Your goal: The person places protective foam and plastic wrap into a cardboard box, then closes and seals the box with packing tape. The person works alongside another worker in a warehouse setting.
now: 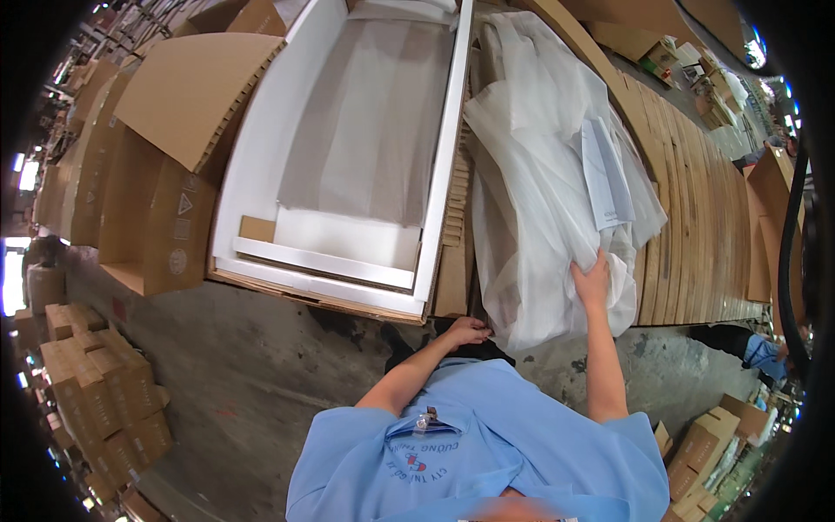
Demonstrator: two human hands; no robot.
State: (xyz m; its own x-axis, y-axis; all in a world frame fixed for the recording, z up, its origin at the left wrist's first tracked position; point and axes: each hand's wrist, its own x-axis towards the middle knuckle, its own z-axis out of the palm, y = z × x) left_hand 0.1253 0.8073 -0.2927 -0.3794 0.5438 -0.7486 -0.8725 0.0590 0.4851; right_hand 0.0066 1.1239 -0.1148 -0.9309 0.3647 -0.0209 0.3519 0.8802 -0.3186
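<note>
A large sheet of white translucent wrapping [539, 165] lies rumpled over the stack in front of me, to the right of the open carton. My right hand [593, 283] is closed on the near right part of this wrapping, its fingertips just below a folded white paper [606, 174] resting on top. Close to my body, my left hand [470, 331] is at the wrapping's near left corner. Its fingers are curled together in a pinch; what they hold is too small to tell.
On the left stands an open carton [228, 277] lined with white foam, with a film-covered flat panel [365, 122] inside. Brown cardboard flaps [202, 96] stick out beside it. Stacked flat cardboard [696, 209] is on the right. Boxes [109, 391] are piled on the floor at lower left.
</note>
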